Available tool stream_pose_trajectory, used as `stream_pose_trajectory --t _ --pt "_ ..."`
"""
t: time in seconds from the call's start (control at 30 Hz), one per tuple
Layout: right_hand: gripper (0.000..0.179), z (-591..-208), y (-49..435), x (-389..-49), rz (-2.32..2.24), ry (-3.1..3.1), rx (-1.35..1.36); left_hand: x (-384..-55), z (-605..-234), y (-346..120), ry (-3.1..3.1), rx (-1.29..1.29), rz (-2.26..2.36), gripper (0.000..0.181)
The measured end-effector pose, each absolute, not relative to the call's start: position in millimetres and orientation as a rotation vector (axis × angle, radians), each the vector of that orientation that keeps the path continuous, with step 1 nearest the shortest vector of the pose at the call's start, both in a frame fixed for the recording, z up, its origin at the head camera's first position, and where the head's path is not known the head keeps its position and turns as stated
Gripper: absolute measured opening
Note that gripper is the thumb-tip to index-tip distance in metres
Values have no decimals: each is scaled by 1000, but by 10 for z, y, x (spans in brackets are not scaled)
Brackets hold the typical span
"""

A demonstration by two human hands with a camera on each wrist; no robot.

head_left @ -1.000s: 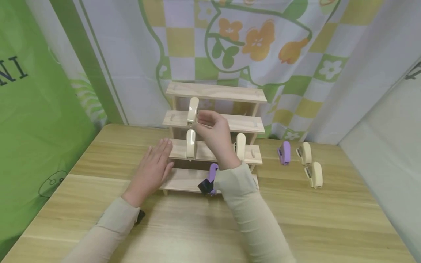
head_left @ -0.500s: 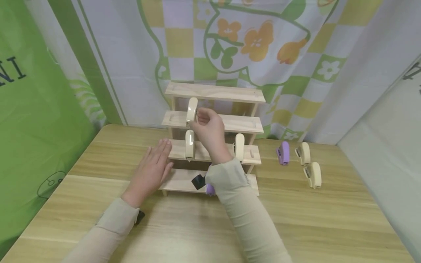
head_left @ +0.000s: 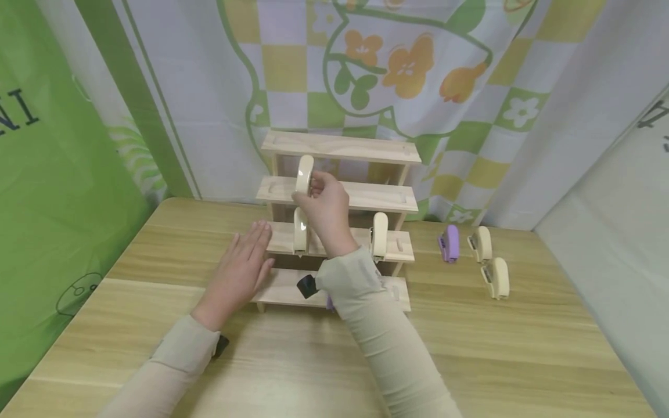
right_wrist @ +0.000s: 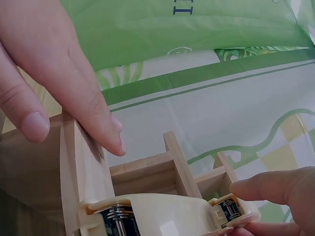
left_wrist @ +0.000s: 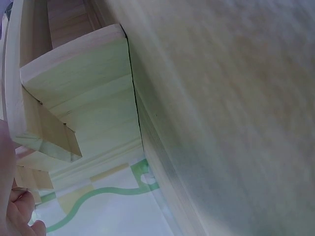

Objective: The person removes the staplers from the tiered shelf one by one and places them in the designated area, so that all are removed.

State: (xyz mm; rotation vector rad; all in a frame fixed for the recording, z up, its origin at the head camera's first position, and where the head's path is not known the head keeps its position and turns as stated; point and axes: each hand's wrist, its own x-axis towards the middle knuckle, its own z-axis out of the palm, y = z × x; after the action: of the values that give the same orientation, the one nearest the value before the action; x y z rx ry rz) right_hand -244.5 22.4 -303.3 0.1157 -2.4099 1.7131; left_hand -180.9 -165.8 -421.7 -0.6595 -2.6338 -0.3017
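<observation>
A tiered wooden rack (head_left: 340, 148) stands on the table. On its second tier from the top, my right hand (head_left: 329, 212) pinches an upright cream stapler (head_left: 304, 174) between thumb and fingers. Just below, another cream stapler (head_left: 300, 232) stands on the third tier, its top overlapped by my right hand. In the right wrist view, this lower stapler (right_wrist: 167, 211) shows large in front of the held one. My left hand (head_left: 235, 273) rests with straight fingers against the left end of the third tier. On the bottom tier a purple stapler (head_left: 330, 302) is mostly hidden by my right sleeve.
A third cream stapler (head_left: 380, 235) stands at the right of the third tier. To the rack's right on the table (head_left: 522, 348) are a purple stapler (head_left: 450, 244) and two cream ones, one farther back (head_left: 481, 244). A patterned curtain (head_left: 282, 69) hangs behind the rack.
My right hand has shifted slightly left and closer around the upper cream stapler, its sleeve now covering more of the purple stapler below. My left hand has stayed in place.
</observation>
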Motion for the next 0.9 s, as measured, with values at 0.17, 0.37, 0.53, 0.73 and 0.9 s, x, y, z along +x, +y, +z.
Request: stream_pose_trajectory --t 0.17,0.37,0.53,0.73,0.9 --pt "55 -3032 207 -2454 1675 -2416 116 -1805 -4216 -1655 -2644 -655 -302 66" --pt "54 -3030 198 -2468 1647 -2422 125 -1796 -4208 -1651 -2636 -657 -306 67" --pt "53 -3020 202 -2466 1628 -2434 116 -1809 -4216 -1652 -2633 -659 -315 66" --pt "55 -3033 223 -2477 1644 -2444 93 -1810 -4216 -1651 -2633 -656 -323 66" --pt "54 -3048 262 -2471 1658 -2427 108 -1817 -4224 -1651 -2620 -662 -321 65"
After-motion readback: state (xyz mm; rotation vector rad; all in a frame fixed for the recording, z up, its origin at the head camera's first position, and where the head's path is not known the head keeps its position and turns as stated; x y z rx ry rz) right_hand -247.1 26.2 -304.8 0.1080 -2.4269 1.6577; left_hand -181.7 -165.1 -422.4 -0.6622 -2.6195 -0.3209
